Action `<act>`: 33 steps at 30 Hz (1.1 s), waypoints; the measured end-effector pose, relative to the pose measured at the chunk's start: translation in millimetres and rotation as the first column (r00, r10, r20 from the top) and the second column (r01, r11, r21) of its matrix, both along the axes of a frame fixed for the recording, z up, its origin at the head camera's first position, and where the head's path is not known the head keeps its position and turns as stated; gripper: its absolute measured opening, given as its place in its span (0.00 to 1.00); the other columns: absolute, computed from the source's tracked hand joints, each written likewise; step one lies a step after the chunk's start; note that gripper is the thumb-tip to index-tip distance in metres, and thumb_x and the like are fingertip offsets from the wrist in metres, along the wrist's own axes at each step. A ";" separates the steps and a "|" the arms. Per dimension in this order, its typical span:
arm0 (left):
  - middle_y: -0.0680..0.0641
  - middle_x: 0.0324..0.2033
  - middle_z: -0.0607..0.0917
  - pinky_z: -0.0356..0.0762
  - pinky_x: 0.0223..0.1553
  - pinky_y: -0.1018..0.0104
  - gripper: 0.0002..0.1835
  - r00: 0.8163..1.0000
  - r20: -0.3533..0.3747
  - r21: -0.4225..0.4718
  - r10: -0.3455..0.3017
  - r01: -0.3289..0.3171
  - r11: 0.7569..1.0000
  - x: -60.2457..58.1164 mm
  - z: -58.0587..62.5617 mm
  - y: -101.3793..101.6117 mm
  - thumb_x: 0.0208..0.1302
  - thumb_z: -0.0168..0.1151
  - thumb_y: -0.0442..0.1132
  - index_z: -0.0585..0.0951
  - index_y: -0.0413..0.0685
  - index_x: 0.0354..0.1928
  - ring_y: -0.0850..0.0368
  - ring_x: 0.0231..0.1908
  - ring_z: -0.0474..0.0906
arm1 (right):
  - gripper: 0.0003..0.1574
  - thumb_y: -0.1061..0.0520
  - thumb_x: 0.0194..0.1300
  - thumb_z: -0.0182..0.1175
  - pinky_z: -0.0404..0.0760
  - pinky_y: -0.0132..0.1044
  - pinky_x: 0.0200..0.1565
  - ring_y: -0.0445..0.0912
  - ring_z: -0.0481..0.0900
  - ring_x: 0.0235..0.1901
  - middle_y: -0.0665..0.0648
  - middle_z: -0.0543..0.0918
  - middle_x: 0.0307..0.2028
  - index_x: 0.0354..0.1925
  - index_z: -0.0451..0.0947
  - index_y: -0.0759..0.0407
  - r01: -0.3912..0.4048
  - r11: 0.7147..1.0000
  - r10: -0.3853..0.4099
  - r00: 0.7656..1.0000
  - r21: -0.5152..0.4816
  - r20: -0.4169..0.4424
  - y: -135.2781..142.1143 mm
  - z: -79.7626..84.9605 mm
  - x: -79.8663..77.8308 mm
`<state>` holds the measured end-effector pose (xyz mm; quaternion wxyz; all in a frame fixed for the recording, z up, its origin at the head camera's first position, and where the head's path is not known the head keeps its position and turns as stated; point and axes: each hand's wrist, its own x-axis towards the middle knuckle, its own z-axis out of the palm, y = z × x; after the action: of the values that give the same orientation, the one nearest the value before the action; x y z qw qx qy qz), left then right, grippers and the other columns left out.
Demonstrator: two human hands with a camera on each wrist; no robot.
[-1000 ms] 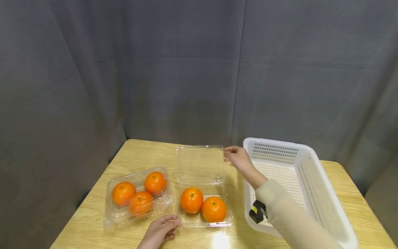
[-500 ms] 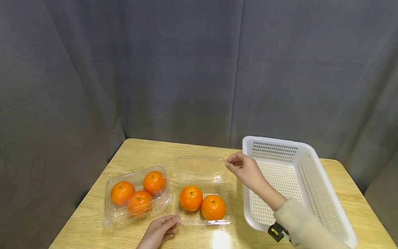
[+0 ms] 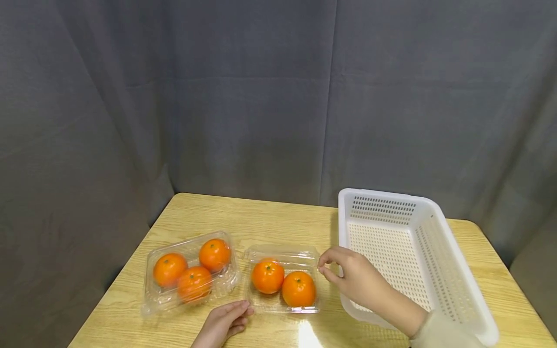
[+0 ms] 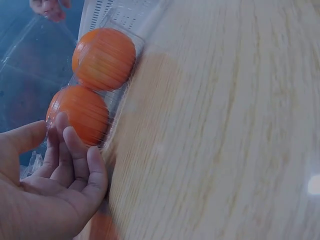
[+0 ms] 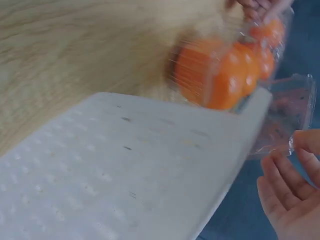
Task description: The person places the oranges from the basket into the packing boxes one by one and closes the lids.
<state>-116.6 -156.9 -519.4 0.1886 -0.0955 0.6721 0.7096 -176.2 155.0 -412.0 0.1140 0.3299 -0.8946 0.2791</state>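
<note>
A clear plastic clamshell container (image 3: 285, 310) with two oranges (image 3: 299, 289) stands in the middle of the table, its hinged lid (image 3: 283, 251) tilted up at the back. My right hand (image 3: 363, 278) pinches the lid's right edge between thumb and index finger; the right wrist view also shows the raised lid (image 5: 295, 95) at those fingertips. At the front left corner my left hand (image 3: 223, 323) holds the container's rim with its fingertips. In the left wrist view, thumb and fingers meet close beside the nearer orange (image 4: 80, 112).
To the left lies a second clear clamshell (image 3: 150, 270), closed over three oranges (image 3: 195, 284). A white perforated plastic basket (image 3: 461, 270) takes up the right side of the table (image 3: 209, 212). Grey curtains (image 3: 252, 106) hang behind and at both sides.
The right hand has brought the lid from lying back to a forward tilt, moving down and toward the person. The left hand has stayed at the container's front left corner.
</note>
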 end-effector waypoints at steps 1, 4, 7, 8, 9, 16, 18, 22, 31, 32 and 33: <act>0.54 0.37 0.85 0.80 0.42 0.70 0.28 1.000 0.002 0.006 0.000 0.000 1.000 0.1 0.2 -0.2 0.73 0.58 0.50 0.77 0.28 0.57 0.61 0.36 0.79 | 0.11 0.63 0.59 0.70 0.83 0.39 0.42 0.43 0.83 0.39 0.42 0.82 0.37 0.36 0.79 0.49 -0.019 0.999 0.021 0.998 0.031 -0.055 0.3 -2.7 2.8; 0.53 0.37 0.85 0.80 0.42 0.70 0.28 1.000 0.001 0.023 -0.007 0.007 1.000 0.4 0.9 -0.5 0.72 0.58 0.50 0.78 0.28 0.56 0.61 0.37 0.78 | 0.16 0.65 0.52 0.74 0.83 0.35 0.38 0.42 0.82 0.36 0.44 0.81 0.36 0.34 0.78 0.51 -0.073 0.991 0.097 0.970 0.112 -0.223 1.2 -11.6 8.6; 0.53 0.37 0.85 0.80 0.43 0.70 0.28 1.000 0.000 0.054 -0.011 0.011 0.998 0.3 1.3 -0.6 0.72 0.58 0.49 0.77 0.27 0.57 0.62 0.36 0.79 | 0.19 0.65 0.45 0.77 0.82 0.32 0.37 0.41 0.81 0.34 0.46 0.81 0.34 0.33 0.79 0.53 -0.110 0.977 0.164 0.935 0.182 -0.314 1.6 -18.3 13.2; 0.53 0.37 0.85 0.80 0.43 0.70 0.27 1.000 0.005 0.075 -0.010 0.010 0.997 0.5 1.4 -0.8 0.73 0.57 0.48 0.77 0.27 0.57 0.62 0.36 0.80 | 0.18 0.65 0.45 0.78 0.82 0.31 0.38 0.41 0.81 0.33 0.46 0.81 0.34 0.33 0.80 0.53 -0.119 0.972 0.182 0.929 0.203 -0.323 1.3 -20.0 14.7; 0.54 0.37 0.85 0.80 0.42 0.70 0.26 1.000 0.013 0.100 -0.007 0.006 0.995 0.6 1.5 -1.0 0.73 0.57 0.48 0.77 0.27 0.57 0.63 0.36 0.80 | 0.17 0.64 0.44 0.78 0.82 0.31 0.37 0.41 0.80 0.33 0.46 0.82 0.33 0.32 0.81 0.54 -0.127 0.966 0.196 0.927 0.225 -0.319 1.1 -21.6 16.0; 0.53 0.36 0.86 0.81 0.42 0.70 0.20 0.998 0.057 0.275 -0.016 0.000 0.961 -0.5 1.4 -3.0 0.77 0.48 0.47 0.81 0.37 0.50 0.64 0.35 0.82 | 0.05 0.62 0.54 0.73 0.81 0.29 0.38 0.41 0.80 0.34 0.48 0.83 0.32 0.30 0.85 0.55 -0.139 0.923 0.237 0.940 0.358 -0.247 -2.2 -25.5 28.0; 0.53 0.35 0.86 0.81 0.42 0.70 0.19 0.998 0.063 0.281 -0.011 -0.007 0.960 -0.9 1.8 -3.2 0.77 0.48 0.49 0.81 0.41 0.48 0.63 0.34 0.82 | 0.04 0.60 0.54 0.73 0.81 0.28 0.38 0.40 0.79 0.33 0.48 0.82 0.31 0.30 0.85 0.55 -0.133 0.908 0.250 0.933 0.396 -0.260 -3.1 -26.3 30.9; 0.54 0.33 0.86 0.81 0.41 0.69 0.19 0.997 0.082 0.263 0.011 -0.033 0.964 -2.0 4.8 -2.1 0.76 0.49 0.53 0.82 0.46 0.44 0.64 0.34 0.82 | 0.06 0.56 0.54 0.73 0.80 0.30 0.40 0.40 0.77 0.32 0.47 0.80 0.28 0.30 0.85 0.55 -0.123 0.865 0.304 0.900 0.487 -0.313 -3.2 -30.0 33.8; 0.52 0.36 0.84 0.81 0.43 0.66 0.23 1.000 0.021 0.043 0.023 -0.024 0.999 -3.7 3.7 1.9 0.72 0.57 0.54 0.83 0.38 0.45 0.60 0.36 0.80 | 0.09 0.55 0.51 0.74 0.76 0.26 0.38 0.38 0.72 0.29 0.45 0.76 0.26 0.27 0.82 0.54 -0.101 0.842 0.350 0.850 0.529 -0.394 -5.1 -37.4 39.6; 0.52 0.36 0.83 0.81 0.43 0.66 0.23 0.999 0.019 0.028 0.025 -0.026 0.999 -3.7 3.5 2.2 0.71 0.57 0.54 0.84 0.38 0.45 0.60 0.36 0.80 | 0.10 0.55 0.50 0.74 0.76 0.26 0.38 0.38 0.72 0.29 0.45 0.77 0.26 0.27 0.82 0.54 -0.100 0.843 0.349 0.849 0.528 -0.396 -5.4 -38.3 40.2; 0.52 0.36 0.84 0.81 0.43 0.66 0.22 0.999 0.018 0.021 0.028 -0.028 0.999 -3.6 3.3 2.5 0.72 0.57 0.53 0.84 0.38 0.44 0.60 0.36 0.80 | 0.09 0.55 0.50 0.74 0.76 0.26 0.38 0.38 0.73 0.30 0.45 0.77 0.26 0.27 0.82 0.54 -0.095 0.844 0.348 0.846 0.528 -0.403 -5.7 -39.3 40.6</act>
<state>-120.2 -154.3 -516.1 0.1854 -0.1090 0.6613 0.7186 -135.6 149.2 -451.3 0.2126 0.5114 -0.8319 -0.0362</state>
